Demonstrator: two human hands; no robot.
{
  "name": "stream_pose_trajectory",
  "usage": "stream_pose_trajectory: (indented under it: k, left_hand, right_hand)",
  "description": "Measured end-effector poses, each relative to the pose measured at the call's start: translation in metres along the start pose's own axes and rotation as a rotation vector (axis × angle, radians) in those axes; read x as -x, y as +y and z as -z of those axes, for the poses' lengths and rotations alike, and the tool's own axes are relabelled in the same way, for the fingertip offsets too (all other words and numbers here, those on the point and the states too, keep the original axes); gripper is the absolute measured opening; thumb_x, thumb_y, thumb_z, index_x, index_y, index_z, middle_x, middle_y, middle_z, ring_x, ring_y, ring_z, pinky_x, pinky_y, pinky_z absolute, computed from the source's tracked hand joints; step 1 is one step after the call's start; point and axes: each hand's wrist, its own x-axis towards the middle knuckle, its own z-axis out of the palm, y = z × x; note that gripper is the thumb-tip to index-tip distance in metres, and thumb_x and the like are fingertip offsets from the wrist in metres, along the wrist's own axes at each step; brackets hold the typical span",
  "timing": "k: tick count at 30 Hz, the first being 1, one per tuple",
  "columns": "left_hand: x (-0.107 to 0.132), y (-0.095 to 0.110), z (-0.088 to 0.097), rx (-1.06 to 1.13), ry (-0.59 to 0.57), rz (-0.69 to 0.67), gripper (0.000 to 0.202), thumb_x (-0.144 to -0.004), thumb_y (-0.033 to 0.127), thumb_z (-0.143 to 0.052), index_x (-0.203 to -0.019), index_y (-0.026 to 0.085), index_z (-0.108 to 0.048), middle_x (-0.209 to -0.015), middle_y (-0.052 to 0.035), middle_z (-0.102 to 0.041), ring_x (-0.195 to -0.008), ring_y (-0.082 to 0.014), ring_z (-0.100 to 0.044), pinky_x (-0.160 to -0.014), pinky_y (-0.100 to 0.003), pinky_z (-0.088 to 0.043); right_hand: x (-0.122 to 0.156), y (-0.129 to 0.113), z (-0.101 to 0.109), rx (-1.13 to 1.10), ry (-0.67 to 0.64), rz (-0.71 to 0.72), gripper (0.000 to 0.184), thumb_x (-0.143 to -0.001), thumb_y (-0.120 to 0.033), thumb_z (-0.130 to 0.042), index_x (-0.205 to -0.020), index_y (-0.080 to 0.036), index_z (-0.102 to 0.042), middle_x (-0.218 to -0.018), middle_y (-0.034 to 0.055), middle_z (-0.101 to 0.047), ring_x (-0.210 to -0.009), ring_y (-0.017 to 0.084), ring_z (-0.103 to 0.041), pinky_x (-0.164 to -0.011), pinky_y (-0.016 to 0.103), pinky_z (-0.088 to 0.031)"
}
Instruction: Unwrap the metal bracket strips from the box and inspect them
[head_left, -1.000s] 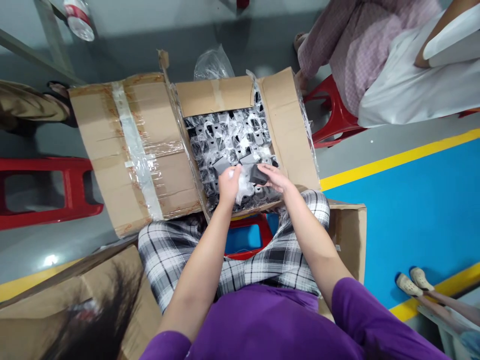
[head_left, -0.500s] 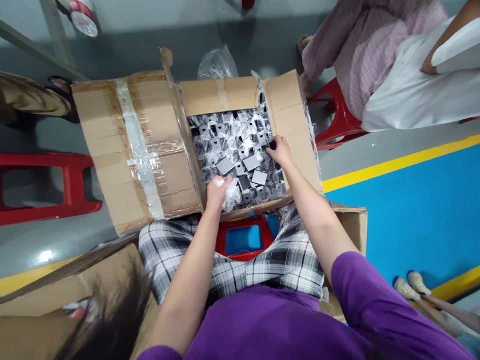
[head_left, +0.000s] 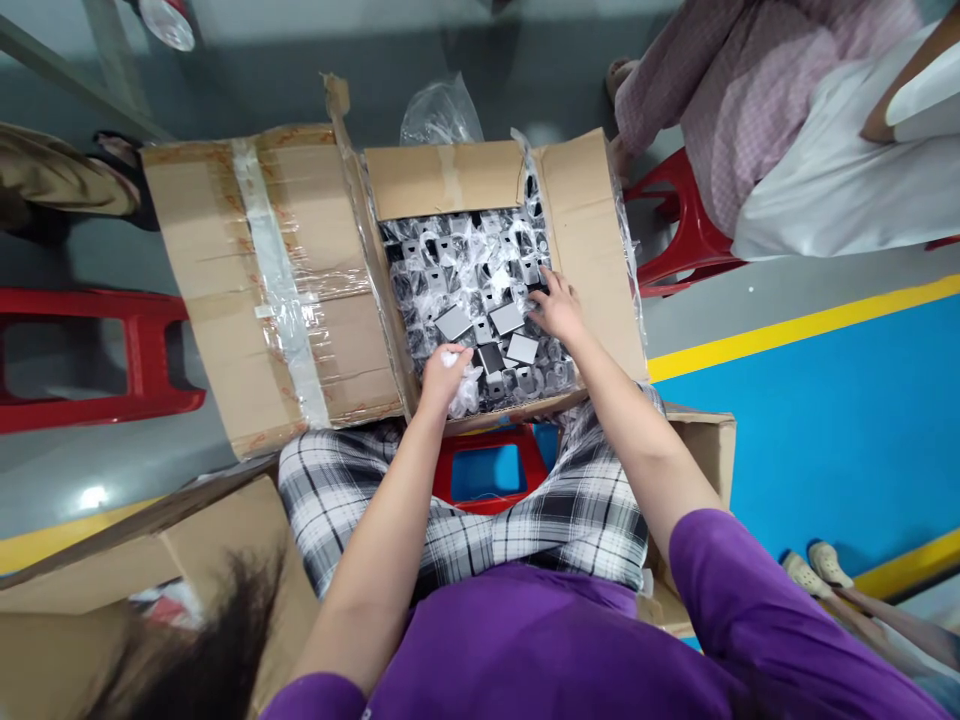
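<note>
An opened cardboard box (head_left: 585, 200) in front of me holds many small grey and black parts in clear plastic wrapping. My left hand (head_left: 444, 378) is closed on a crumpled clear plastic bag (head_left: 466, 392) at the box's near left. Over the right side of the contents is my right hand (head_left: 556, 304), fingers spread, touching the wrapped parts (head_left: 517, 268). Several unwrapped flat grey pieces lie on top between my hands, among them a grey plate (head_left: 453, 322), another grey plate (head_left: 506, 319) and a black piece (head_left: 490, 358).
A large box flap (head_left: 202, 280) spreads left. Red stools (head_left: 135, 355) stand left and right, and another person sits at the upper right. Further cardboard boxes (head_left: 701, 440) flank my legs. A clear plastic bag (head_left: 441, 112) sticks out behind the box.
My right hand has let go of a dark part, and its fingers have spread. The left hand has shifted slightly right, still with the plastic bag. The whole view has moved a little.
</note>
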Motion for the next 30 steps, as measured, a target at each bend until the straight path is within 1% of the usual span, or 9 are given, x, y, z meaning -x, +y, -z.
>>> stream_pose_trajectory:
  k: [5, 8, 11, 15, 19, 22, 24, 27, 30]
  left_hand:
    - [0.0, -0.001, 0.0, 0.001, 0.008, -0.01, 0.03, -0.058, 0.042, -0.076, -0.072, 0.019, -0.063, -0.067, 0.0008, -0.061, -0.055, -0.0112, -0.048, -0.05, -0.021, -0.039]
    - [-0.001, -0.005, 0.001, 0.005, 0.009, -0.035, 0.034, -0.059, 0.047, -0.076, -0.073, 0.018, -0.065, -0.067, 0.0001, -0.062, -0.056, -0.0114, -0.047, -0.051, -0.022, -0.038]
    - [-0.003, -0.007, 0.0, 0.0, -0.019, -0.07, 0.038, -0.063, 0.052, -0.075, -0.076, 0.018, -0.068, -0.07, -0.001, -0.064, -0.059, -0.0126, -0.049, -0.052, -0.022, -0.039]
    - [-0.008, -0.003, -0.007, -0.029, -0.101, -0.112, 0.041, -0.068, 0.055, -0.074, -0.085, 0.018, -0.073, -0.07, -0.0025, -0.066, -0.065, -0.0163, -0.056, -0.061, -0.025, -0.044]
    - [-0.004, 0.007, -0.026, -0.067, -0.174, -0.133, 0.05, -0.075, 0.057, -0.072, -0.111, 0.022, -0.073, -0.086, -0.0069, -0.073, -0.085, -0.0237, -0.065, -0.08, -0.03, -0.047]
    - [0.008, 0.013, -0.042, -0.151, -0.227, -0.124, 0.062, -0.08, 0.061, -0.066, -0.131, 0.025, -0.063, -0.111, -0.0112, -0.073, -0.105, -0.03, -0.065, -0.092, -0.035, -0.045]
    - [0.018, 0.015, -0.049, -0.201, -0.205, -0.134, 0.067, -0.082, 0.061, -0.064, -0.138, 0.025, -0.057, -0.116, -0.0124, -0.072, -0.109, -0.0328, -0.065, -0.094, -0.037, -0.044]
    - [0.028, 0.014, -0.05, -0.253, -0.113, -0.218, 0.058, -0.087, 0.054, -0.06, -0.137, 0.024, -0.058, -0.099, -0.0106, -0.075, -0.1, -0.0321, -0.068, -0.09, -0.036, -0.045]
    - [0.029, 0.016, -0.045, -0.353, -0.064, -0.371, 0.038, -0.092, 0.045, -0.054, -0.118, 0.024, -0.071, -0.093, -0.01, -0.076, -0.092, -0.029, -0.069, -0.087, -0.033, -0.045]
  right_hand:
    - [-0.003, 0.0, 0.002, -0.123, -0.004, 0.019, 0.011, -0.085, -0.02, -0.058, -0.083, -0.018, -0.069, -0.141, 0.0146, -0.054, -0.138, 0.034, -0.038, -0.112, 0.055, -0.032]
    - [0.002, 0.004, 0.009, -0.367, 0.025, 0.045, 0.01, -0.087, -0.026, -0.057, -0.083, -0.019, -0.063, -0.123, 0.0143, -0.065, -0.124, 0.03, -0.052, -0.109, 0.049, -0.037]
    - [0.014, 0.008, 0.015, -0.668, 0.01, -0.007, 0.015, -0.091, -0.035, -0.052, -0.087, -0.021, -0.055, -0.1, 0.0099, -0.071, -0.1, 0.024, -0.063, -0.098, 0.043, -0.046]
    - [0.031, 0.002, 0.024, -1.102, 0.1, -0.193, 0.023, -0.091, -0.045, -0.054, -0.087, -0.024, -0.047, -0.082, 0.0019, -0.07, -0.089, 0.019, -0.067, -0.09, 0.037, -0.05]
    - [0.042, -0.02, 0.03, -1.475, 0.228, -0.446, 0.013, -0.092, -0.035, -0.054, -0.087, -0.026, -0.046, -0.072, -0.0027, -0.066, -0.085, 0.018, -0.07, -0.082, 0.033, -0.055]
    - [0.048, -0.04, 0.026, -1.664, 0.263, -0.653, 0.008, -0.09, -0.026, -0.052, -0.084, -0.025, -0.046, -0.069, -0.0037, -0.064, -0.079, 0.016, -0.069, -0.073, 0.028, -0.055]
    - [0.052, -0.052, 0.02, -1.732, 0.26, -0.787, 0.008, -0.089, -0.025, -0.053, -0.084, -0.024, -0.047, -0.069, -0.0046, -0.063, -0.073, 0.014, -0.066, -0.066, 0.024, -0.053]
    - [0.059, -0.066, 0.01, -1.791, 0.222, -0.912, 0.007, -0.088, -0.027, -0.055, -0.085, -0.024, -0.049, -0.073, -0.0054, -0.066, -0.069, 0.013, -0.063, -0.061, 0.023, -0.051]
    - [0.063, -0.074, 0.004, -1.837, 0.17, -0.974, 0.003, -0.089, -0.025, -0.056, -0.087, -0.023, -0.055, -0.074, -0.0048, -0.068, -0.067, 0.012, -0.064, -0.06, 0.022, -0.051]
